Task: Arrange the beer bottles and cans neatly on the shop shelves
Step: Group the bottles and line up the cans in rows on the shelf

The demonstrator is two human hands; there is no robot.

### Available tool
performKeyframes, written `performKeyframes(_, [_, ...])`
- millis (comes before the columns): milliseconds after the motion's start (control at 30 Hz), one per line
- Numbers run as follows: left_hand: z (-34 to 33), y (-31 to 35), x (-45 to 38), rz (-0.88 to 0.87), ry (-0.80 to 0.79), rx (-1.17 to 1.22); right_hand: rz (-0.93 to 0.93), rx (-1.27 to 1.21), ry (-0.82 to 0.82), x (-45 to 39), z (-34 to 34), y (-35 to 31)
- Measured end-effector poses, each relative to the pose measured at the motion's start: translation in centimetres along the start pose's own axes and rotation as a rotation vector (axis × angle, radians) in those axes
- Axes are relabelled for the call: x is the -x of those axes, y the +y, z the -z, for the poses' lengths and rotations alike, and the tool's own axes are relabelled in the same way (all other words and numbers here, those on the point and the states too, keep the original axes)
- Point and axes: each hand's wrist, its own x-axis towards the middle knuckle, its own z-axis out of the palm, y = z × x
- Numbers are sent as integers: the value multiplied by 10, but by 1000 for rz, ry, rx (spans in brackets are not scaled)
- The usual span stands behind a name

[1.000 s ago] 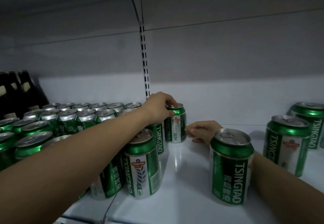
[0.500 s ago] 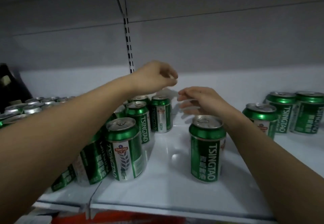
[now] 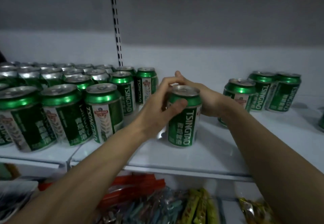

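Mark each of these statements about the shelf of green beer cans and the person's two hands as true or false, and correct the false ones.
1. Both hands hold the lone can. True: left hand, right hand.
2. That can lies on its side. False: it stands upright.
3. The packed block of cans is left of it. True.
4. The shelf below holds bottles. False: packaged snacks.
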Motion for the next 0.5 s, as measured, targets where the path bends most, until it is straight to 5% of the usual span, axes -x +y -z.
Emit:
performKeyframes(100, [-2, -5, 5, 96, -102, 45, 21, 24, 27, -3, -1, 5])
performKeyframes(500, [-5, -12, 3, 207, 136, -192, -34, -341, -82, -12, 4, 18])
